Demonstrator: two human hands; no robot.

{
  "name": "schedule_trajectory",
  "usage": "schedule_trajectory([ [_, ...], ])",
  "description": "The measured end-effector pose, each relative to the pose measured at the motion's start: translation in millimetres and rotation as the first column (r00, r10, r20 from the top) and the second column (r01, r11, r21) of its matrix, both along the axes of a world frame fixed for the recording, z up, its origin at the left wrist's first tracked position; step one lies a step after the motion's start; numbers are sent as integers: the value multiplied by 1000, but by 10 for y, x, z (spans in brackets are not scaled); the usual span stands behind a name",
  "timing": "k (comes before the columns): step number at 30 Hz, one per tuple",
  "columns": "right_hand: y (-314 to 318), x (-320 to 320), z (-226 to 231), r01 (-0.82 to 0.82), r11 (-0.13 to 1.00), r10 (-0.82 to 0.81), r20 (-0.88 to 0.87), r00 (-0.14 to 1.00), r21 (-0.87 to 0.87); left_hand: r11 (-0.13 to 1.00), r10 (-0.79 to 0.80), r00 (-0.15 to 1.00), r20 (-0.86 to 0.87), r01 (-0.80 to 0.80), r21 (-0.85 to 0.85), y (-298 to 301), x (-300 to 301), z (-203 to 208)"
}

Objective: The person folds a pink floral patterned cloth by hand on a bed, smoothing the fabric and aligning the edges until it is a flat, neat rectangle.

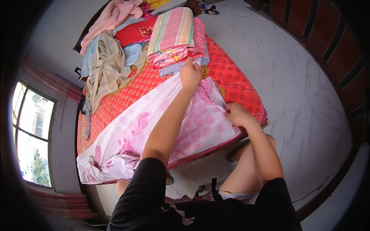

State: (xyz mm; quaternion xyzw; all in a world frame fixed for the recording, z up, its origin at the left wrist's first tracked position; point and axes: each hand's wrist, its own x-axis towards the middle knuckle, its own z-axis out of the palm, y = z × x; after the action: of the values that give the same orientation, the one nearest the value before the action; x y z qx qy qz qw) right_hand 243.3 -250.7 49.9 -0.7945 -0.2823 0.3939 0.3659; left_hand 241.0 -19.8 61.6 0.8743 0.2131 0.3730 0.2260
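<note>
We're straightening floral sheet (200, 117) across bed (241, 86), seemingly: left grip (190, 76) clamped on far corner, right grip (237, 114) pinching side edge; next calls for even tension.

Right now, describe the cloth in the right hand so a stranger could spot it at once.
Find the red mattress. Across its near end spreads the floral cloth, its right edge pinched by the right hand. Unlike the striped cloth folded beyond it, it is white with pink flowers.
</note>
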Motion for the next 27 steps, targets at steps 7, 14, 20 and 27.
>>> schedule_trajectory([
  [7, -46, 32, -135, -55, 996, 71, 247, 966, -73, 970, -245, 968, -48, 244, -16, -574, -643, -402],
  [14, 242, 10, -190, 75, 962, -212, 543, 812, 262, 964, 171, 911, -376, -75, 255, -729, -2430, -85],
  [20, 680, -373, -250, -90, 865, -73, 301, 951, 494, 936, 321, 775, -544, -175, 304, -616, -3382, -170],
  [27, 871, -817, 95, -431, 792, 2, 705, 709, 432, 993, -65, 894, -442, 102, 61, -748, -3270, 581],
])
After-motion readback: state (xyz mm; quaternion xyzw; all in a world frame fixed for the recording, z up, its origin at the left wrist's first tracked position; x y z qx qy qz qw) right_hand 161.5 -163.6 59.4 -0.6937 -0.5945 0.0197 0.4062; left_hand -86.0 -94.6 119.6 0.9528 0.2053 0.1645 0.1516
